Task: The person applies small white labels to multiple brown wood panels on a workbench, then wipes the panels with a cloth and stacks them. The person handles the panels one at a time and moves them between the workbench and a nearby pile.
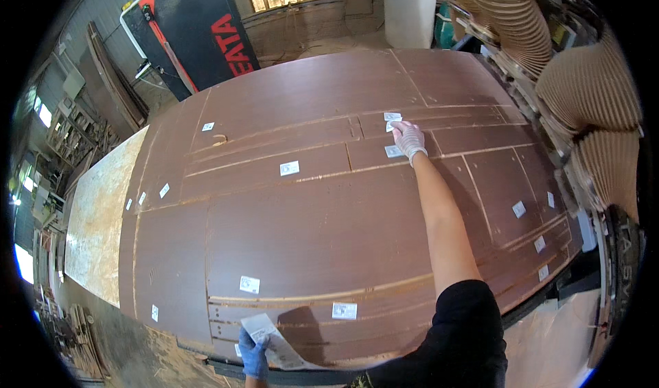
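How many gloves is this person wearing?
2: a blue glove on the left hand, holding a label strip, and a whitish glove on the right hand, over the brown board. Neither is hidden.

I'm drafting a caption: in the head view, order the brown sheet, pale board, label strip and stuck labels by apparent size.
1. Brown sheet
2. Pale board
3. Label strip in the left hand
4. Stuck labels, several too alike to rank
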`<state>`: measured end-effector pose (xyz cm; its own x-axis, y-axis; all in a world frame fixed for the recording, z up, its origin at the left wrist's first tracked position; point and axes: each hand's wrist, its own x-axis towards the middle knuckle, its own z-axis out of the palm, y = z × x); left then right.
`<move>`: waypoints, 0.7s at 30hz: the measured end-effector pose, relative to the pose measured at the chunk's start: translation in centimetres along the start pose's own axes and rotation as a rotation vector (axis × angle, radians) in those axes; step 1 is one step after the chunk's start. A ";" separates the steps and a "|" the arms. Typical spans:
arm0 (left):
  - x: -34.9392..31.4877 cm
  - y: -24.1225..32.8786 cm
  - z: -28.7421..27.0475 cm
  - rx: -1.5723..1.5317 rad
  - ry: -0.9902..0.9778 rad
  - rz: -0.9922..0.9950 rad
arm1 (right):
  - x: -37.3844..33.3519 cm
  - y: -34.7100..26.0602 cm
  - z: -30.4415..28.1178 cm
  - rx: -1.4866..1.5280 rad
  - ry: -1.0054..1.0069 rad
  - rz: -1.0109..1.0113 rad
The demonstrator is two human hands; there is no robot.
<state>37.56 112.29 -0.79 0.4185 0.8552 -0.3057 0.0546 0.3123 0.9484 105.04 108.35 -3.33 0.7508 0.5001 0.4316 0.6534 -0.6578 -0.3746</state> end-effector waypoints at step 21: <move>-3.7 3.6 7.0 -0.202 0.073 0.120 | -13.0 -13.8 -10.2 0.558 -0.604 -0.380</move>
<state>42.59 107.37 4.35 0.3438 0.9166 -0.2041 -0.1772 0.2768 0.9445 85.33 105.17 4.58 0.2954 0.9415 0.1623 0.7013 -0.0984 -0.7061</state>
